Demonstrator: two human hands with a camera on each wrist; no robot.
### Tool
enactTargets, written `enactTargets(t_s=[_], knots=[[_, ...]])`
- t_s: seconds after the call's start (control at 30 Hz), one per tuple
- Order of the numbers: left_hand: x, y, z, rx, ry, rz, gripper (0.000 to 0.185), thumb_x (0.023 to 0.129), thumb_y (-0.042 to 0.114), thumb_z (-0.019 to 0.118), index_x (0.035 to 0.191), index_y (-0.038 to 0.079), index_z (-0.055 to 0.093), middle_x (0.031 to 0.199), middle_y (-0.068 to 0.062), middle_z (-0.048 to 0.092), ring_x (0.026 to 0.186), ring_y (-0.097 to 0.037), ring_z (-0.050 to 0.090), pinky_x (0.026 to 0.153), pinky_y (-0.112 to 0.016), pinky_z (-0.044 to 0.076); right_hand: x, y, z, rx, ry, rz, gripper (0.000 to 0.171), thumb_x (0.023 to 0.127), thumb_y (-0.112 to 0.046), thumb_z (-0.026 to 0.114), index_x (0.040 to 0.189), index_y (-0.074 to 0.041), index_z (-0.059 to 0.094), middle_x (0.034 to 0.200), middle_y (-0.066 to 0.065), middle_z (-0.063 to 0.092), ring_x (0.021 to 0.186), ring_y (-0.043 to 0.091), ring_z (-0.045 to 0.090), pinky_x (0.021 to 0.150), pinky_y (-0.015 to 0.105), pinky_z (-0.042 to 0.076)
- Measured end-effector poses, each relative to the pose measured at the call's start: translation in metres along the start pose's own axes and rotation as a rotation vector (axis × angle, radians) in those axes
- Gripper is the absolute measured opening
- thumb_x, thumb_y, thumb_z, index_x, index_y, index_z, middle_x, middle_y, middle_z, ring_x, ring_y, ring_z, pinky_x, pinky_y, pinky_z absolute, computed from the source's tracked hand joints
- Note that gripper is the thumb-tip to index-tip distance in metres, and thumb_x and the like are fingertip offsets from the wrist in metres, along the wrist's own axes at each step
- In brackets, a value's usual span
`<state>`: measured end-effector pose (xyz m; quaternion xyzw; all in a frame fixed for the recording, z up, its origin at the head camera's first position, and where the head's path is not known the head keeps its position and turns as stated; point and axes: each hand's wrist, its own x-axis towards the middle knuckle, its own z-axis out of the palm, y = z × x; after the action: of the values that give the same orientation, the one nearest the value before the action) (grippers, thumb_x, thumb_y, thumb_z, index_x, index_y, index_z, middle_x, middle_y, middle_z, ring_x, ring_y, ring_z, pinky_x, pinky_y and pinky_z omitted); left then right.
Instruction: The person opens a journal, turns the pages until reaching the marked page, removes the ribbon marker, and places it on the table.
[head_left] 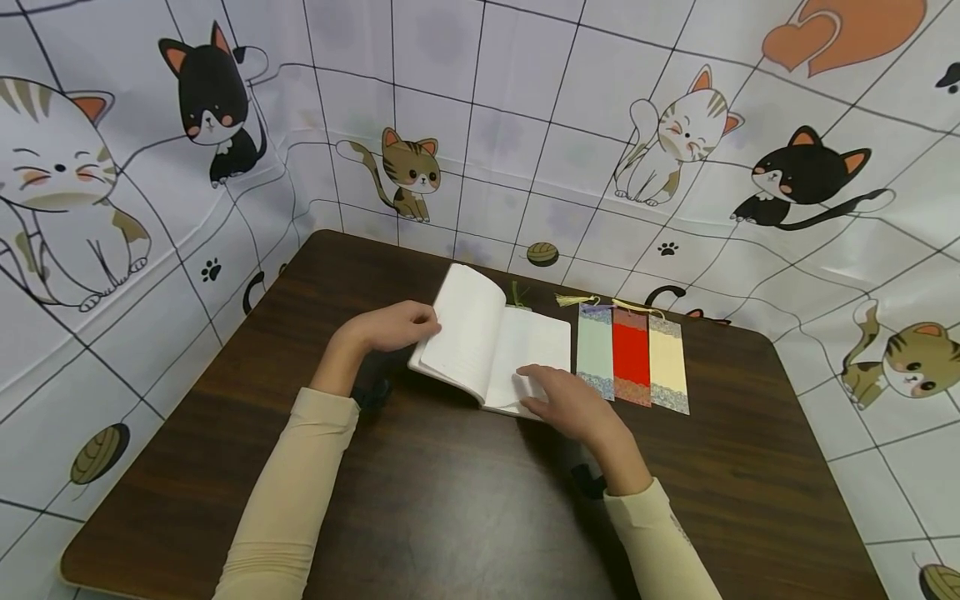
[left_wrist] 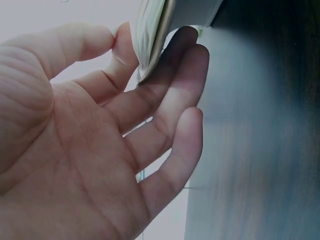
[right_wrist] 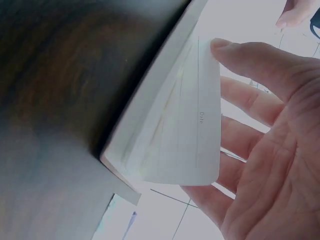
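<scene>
An open white notebook point(head_left: 495, 342) lies on the dark wooden table point(head_left: 450, 500). My left hand point(head_left: 416, 323) grips the raised left stack of pages. In the left wrist view its fingers point(left_wrist: 175, 80) lie behind the page edges point(left_wrist: 152, 35). My right hand point(head_left: 534, 382) is on the near corner of the right page. In the right wrist view the thumb point(right_wrist: 235, 52) sits on a lifted lined page point(right_wrist: 185, 125), with the fingers point(right_wrist: 250, 105) beneath it. Three tasselled bookmarks lie side by side right of the notebook: pale green point(head_left: 595, 350), red point(head_left: 632, 354) and cream point(head_left: 667, 362).
A green tassel point(head_left: 517, 296) sticks out past the notebook's far edge. A white cloth backdrop point(head_left: 525, 125) printed with cats walls the table on the left, back and right. Bare tabletop stretches along the near side, up to the table's front edge point(head_left: 225, 587).
</scene>
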<state>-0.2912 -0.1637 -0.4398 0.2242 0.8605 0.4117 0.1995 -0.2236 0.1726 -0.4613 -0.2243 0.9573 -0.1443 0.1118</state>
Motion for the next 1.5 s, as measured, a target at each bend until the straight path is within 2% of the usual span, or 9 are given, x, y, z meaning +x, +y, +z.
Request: enactTargets(t_s=[0.2, 0.3, 0.7, 0.83, 0.97, 1.1, 1.23, 1.33, 1.5], knots=[[0.002, -0.003, -0.002, 0.010, -0.005, 0.024, 0.027, 0.113, 0.023, 0.050, 0.093, 0.009, 0.059, 0.086, -0.004, 0.047, 0.077, -0.020, 0.046, 0.073, -0.034, 0.041, -0.003, -0.001, -0.007, -0.065, 0.042, -0.045, 0.011, 0.100, -0.016, 0.077, 0.111, -0.012, 0.079, 0.118, 0.006, 0.078, 0.103, 0.024, 0.073, 0.097, 0.047, 0.060], [0.004, -0.004, -0.003, 0.008, -0.008, 0.015, 0.026, 0.113, 0.024, 0.050, 0.092, 0.011, 0.059, 0.086, -0.003, 0.047, 0.078, -0.019, 0.046, 0.074, -0.033, 0.041, -0.003, 0.000, -0.008, -0.098, 0.065, -0.090, 0.003, 0.100, -0.015, 0.077, 0.101, -0.013, 0.079, 0.110, 0.003, 0.078, 0.092, 0.019, 0.071, 0.090, 0.044, 0.061], [0.002, 0.000, -0.003, 0.005, -0.001, 0.021, 0.026, 0.114, 0.021, 0.052, 0.094, 0.006, 0.060, 0.086, -0.003, 0.047, 0.077, -0.019, 0.046, 0.075, -0.036, 0.040, 0.000, 0.001, -0.007, -0.155, 0.137, -0.121, 0.004, 0.097, -0.016, 0.082, 0.100, -0.018, 0.083, 0.115, 0.000, 0.080, 0.109, 0.022, 0.076, 0.107, 0.060, 0.050], [0.003, 0.000, -0.003, 0.015, 0.004, 0.016, 0.026, 0.113, 0.022, 0.053, 0.095, 0.006, 0.062, 0.086, -0.003, 0.048, 0.078, -0.019, 0.046, 0.075, -0.036, 0.040, 0.000, 0.000, -0.011, -0.143, 0.167, -0.101, 0.012, 0.096, -0.014, 0.082, 0.108, -0.017, 0.081, 0.122, 0.004, 0.079, 0.115, 0.026, 0.074, 0.106, 0.061, 0.051], [0.004, 0.000, -0.004, 0.024, -0.001, 0.013, 0.023, 0.112, 0.021, 0.056, 0.097, 0.006, 0.063, 0.087, -0.003, 0.048, 0.079, -0.019, 0.046, 0.075, -0.035, 0.040, -0.003, 0.001, -0.017, -0.121, 0.233, -0.040, 0.037, 0.091, -0.012, 0.086, 0.127, -0.016, 0.076, 0.143, 0.011, 0.070, 0.132, 0.036, 0.065, 0.110, 0.063, 0.049], [0.005, -0.001, -0.003, 0.035, -0.009, 0.024, 0.020, 0.110, 0.021, 0.061, 0.097, 0.006, 0.063, 0.085, -0.002, 0.049, 0.077, -0.019, 0.045, 0.074, -0.035, 0.039, -0.003, 0.006, -0.019, -0.064, 0.310, 0.063, 0.079, 0.085, -0.018, 0.091, 0.155, -0.014, 0.056, 0.171, 0.019, 0.038, 0.148, 0.047, 0.048, 0.115, 0.069, 0.043], [0.004, 0.000, -0.003, 0.036, -0.004, 0.033, 0.019, 0.108, 0.021, 0.063, 0.097, 0.006, 0.061, 0.086, -0.003, 0.050, 0.078, -0.019, 0.044, 0.073, -0.035, 0.038, 0.000, 0.007, -0.019, 0.066, 0.347, 0.193, 0.109, 0.089, -0.030, 0.088, 0.172, -0.009, 0.020, 0.180, 0.023, 0.003, 0.156, 0.055, 0.032, 0.118, 0.071, 0.038], [0.004, -0.001, -0.003, 0.037, 0.001, 0.036, 0.018, 0.108, 0.021, 0.064, 0.099, 0.006, 0.060, 0.089, -0.004, 0.050, 0.080, -0.019, 0.045, 0.074, -0.036, 0.039, 0.004, 0.004, -0.016, 0.151, 0.317, 0.261, 0.110, 0.097, -0.038, 0.078, 0.173, -0.005, 0.006, 0.180, 0.023, -0.004, 0.158, 0.056, 0.028, 0.121, 0.071, 0.033], [0.004, -0.001, 0.002, 0.021, -0.008, 0.043, 0.015, 0.107, 0.018, 0.064, 0.104, 0.006, 0.057, 0.093, -0.006, 0.048, 0.085, -0.021, 0.046, 0.077, -0.037, 0.039, 0.005, -0.005, -0.003, 0.187, 0.255, 0.176, 0.080, 0.104, -0.042, 0.068, 0.169, -0.009, 0.034, 0.179, 0.016, 0.022, 0.158, 0.046, 0.038, 0.118, 0.076, 0.034]])
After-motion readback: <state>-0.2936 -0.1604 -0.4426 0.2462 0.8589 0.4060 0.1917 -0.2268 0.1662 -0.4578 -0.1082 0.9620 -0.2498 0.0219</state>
